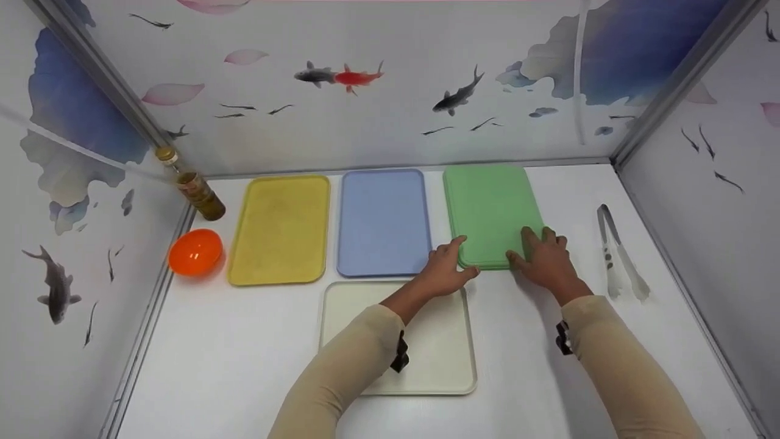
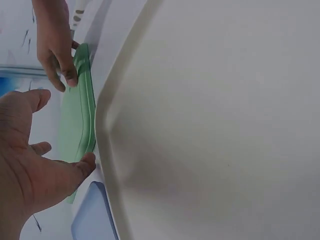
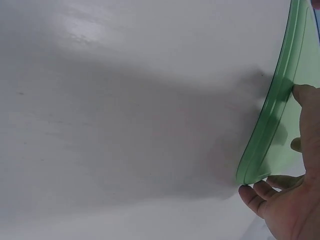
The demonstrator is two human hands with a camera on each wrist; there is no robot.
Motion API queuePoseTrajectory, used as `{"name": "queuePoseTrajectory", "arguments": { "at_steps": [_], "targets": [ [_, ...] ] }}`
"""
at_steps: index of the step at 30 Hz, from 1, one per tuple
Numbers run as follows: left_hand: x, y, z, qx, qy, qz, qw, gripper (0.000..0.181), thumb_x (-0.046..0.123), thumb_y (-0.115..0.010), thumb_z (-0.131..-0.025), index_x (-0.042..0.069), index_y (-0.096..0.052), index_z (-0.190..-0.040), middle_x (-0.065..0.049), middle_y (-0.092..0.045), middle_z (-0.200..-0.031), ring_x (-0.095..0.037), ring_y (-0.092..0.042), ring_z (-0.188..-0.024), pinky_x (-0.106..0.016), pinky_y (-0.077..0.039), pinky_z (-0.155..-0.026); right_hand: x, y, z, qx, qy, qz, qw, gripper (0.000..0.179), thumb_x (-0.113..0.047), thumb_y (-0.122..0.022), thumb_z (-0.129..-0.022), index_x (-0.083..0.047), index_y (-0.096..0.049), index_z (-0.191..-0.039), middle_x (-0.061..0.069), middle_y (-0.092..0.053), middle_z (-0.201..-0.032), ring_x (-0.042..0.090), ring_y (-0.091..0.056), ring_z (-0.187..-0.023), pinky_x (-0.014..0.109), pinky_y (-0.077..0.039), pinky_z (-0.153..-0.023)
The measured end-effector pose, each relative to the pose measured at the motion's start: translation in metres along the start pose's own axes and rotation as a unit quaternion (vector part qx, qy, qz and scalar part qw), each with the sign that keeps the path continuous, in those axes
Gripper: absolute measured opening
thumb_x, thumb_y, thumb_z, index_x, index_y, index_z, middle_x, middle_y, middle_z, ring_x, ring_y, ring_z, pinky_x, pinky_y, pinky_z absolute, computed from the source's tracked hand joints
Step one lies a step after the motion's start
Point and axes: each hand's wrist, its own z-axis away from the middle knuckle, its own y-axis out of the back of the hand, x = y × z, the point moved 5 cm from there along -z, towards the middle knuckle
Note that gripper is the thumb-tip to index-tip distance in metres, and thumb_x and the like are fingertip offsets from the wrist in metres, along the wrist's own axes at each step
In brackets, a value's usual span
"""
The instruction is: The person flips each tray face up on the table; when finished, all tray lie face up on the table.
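A stack of green trays (image 1: 493, 210) lies at the back right of the white table, its layered rims showing in the right wrist view. My right hand (image 1: 546, 262) touches the stack's near right corner, thumb by the front rim and fingers at the right side. At the near left corner is my left hand (image 1: 448, 271), fingers spread and nothing held. In the left wrist view the left hand (image 2: 40, 160) has its thumb and fingers wide apart. Under the left forearm lies a cream tray (image 1: 432, 360), partly hidden by the sleeve.
A blue tray (image 1: 384, 222) and a yellow tray (image 1: 280, 231) lie left of the green stack. Farther left stand an orange bowl (image 1: 195, 252) and a bottle (image 1: 198, 192) of brownish liquid. Metal tongs (image 1: 618, 253) lie at the right. Patterned panels (image 1: 390, 122) enclose the table.
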Motion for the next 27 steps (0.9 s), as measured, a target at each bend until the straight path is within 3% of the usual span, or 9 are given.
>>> {"name": "queuePoseTrajectory", "arguments": {
  "at_steps": [8,11,16,21,27],
  "targets": [
    [-0.002,-0.009,-0.012,-0.023,0.031,0.049,0.9981,0.095,0.052,-0.069,-0.103,0.014,-0.021,-0.176,-0.02,-0.042,-0.175,-0.039,-0.037,-0.163,-0.057,-0.023,-0.133,0.011,0.003,0.002,-0.009,-0.015,-0.062,0.9979,0.081,-0.04,-0.056,-0.114,0.009,-0.024,-0.17,0.05,-0.025,-0.165,0.069,-0.028,-0.147,0.079,-0.033,-0.119],
    [-0.001,-0.01,-0.013,-0.029,0.04,0.065,0.9966,0.095,0.052,-0.07,-0.103,0.017,-0.02,-0.176,-0.02,-0.039,-0.176,-0.043,-0.032,-0.165,-0.058,-0.025,-0.133,0.016,0.003,0.003,-0.005,-0.02,-0.084,0.9963,0.081,-0.038,-0.057,-0.113,0.009,-0.024,-0.17,0.048,-0.027,-0.166,0.069,-0.029,-0.148,0.079,-0.032,-0.121],
    [-0.001,-0.004,-0.008,-0.035,0.074,0.145,0.9861,0.092,0.049,-0.071,-0.103,0.022,-0.022,-0.176,-0.022,-0.031,-0.18,-0.05,-0.016,-0.168,-0.062,-0.031,-0.132,0.018,0.004,0.005,0.01,-0.007,-0.101,0.9948,0.075,-0.033,-0.058,-0.112,0.009,-0.031,-0.168,0.048,-0.031,-0.164,0.069,-0.032,-0.148,0.078,-0.03,-0.122],
    [-0.003,-0.001,-0.005,-0.019,0.091,0.218,0.9714,0.086,0.047,-0.075,-0.1,0.028,-0.03,-0.172,-0.024,-0.026,-0.18,-0.047,-0.014,-0.17,-0.063,-0.031,-0.131,0.017,0.004,0.006,0.018,0.004,-0.104,0.9944,0.075,-0.032,-0.061,-0.111,0.011,-0.033,-0.166,0.048,-0.035,-0.163,0.068,-0.034,-0.149,0.077,-0.029,-0.122],
    [0.0,-0.002,-0.003,0.011,0.064,0.198,0.978,0.082,0.049,-0.077,-0.099,0.031,-0.037,-0.168,-0.022,-0.032,-0.177,-0.047,-0.022,-0.165,-0.064,-0.035,-0.127,0.016,0.004,0.005,0.007,-0.001,-0.108,0.9941,0.081,-0.037,-0.064,-0.111,0.011,-0.03,-0.167,0.047,-0.033,-0.166,0.069,-0.031,-0.151,0.077,-0.029,-0.124]
  ]
}}
